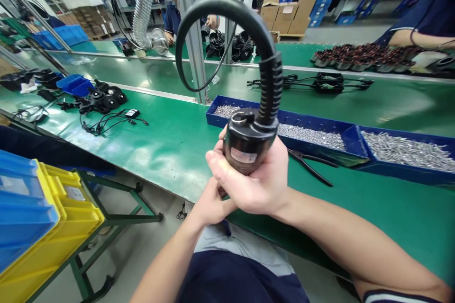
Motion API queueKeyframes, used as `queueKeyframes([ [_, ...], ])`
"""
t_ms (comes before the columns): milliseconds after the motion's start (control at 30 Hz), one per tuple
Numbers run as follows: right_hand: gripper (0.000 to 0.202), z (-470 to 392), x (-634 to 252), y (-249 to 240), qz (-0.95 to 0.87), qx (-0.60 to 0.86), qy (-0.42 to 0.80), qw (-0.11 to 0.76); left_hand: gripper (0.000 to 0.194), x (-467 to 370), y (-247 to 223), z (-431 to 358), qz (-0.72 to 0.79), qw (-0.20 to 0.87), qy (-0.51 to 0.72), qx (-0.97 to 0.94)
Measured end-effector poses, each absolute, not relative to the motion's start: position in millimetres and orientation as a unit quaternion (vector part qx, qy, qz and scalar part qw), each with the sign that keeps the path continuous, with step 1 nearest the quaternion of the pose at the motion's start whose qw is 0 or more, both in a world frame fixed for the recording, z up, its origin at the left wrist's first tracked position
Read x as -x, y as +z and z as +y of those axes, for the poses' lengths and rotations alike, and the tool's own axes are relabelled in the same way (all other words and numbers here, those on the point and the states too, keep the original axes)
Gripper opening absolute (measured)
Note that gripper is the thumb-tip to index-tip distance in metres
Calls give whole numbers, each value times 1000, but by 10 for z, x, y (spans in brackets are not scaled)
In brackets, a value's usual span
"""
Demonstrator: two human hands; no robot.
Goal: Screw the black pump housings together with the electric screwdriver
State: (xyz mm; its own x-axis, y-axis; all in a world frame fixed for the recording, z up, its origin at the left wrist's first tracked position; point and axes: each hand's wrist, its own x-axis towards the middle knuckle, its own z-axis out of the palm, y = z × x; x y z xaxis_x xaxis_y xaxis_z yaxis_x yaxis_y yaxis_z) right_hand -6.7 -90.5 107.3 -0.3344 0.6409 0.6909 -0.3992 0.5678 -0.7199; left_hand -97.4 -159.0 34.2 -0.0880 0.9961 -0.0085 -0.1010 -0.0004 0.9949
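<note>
A black cylindrical housing [245, 142] with a small label on its side is held up over the front of the green workbench [170, 151]. My right hand [259, 182] is closed round its lower part, thumb across the front. From its top rises a ribbed cable sleeve [272, 87], and a thick black cable [227, 4] loops up and to the left. A small metal ring shows on the housing's top. My left hand [213, 203] is curled just below, against my right hand; its fingertips and whatever they grip are hidden.
Blue trays [359, 151] of small metal fasteners line the bench behind the hands. Black-handled pliers [313, 163] lie in front of them. Black parts and cables [103, 99] lie at left. Yellow crate [71, 203] stands lower left. A metal post [197, 47] rises ahead; co-workers are beyond.
</note>
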Motion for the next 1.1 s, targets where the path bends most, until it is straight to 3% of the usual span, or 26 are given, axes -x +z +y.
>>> queueKeyframes([
  [233,23,-772,22,1210,-642,57,513,567,37,1008,25,-1605,453,537,531,-474],
  [400,30,-653,-99,1325,-614,42,509,602,53,1033,-180,-1615,413,566,549,-456],
  [600,34,-616,-89,1277,-612,63,544,571,46,1037,-222,-1613,391,564,560,-465],
  [900,25,-581,-50,1213,-623,77,536,564,46,1038,-269,-1612,400,560,564,-457],
  [1100,19,-559,-17,1136,-657,97,465,586,53,1016,-201,-1594,408,574,553,-446],
])
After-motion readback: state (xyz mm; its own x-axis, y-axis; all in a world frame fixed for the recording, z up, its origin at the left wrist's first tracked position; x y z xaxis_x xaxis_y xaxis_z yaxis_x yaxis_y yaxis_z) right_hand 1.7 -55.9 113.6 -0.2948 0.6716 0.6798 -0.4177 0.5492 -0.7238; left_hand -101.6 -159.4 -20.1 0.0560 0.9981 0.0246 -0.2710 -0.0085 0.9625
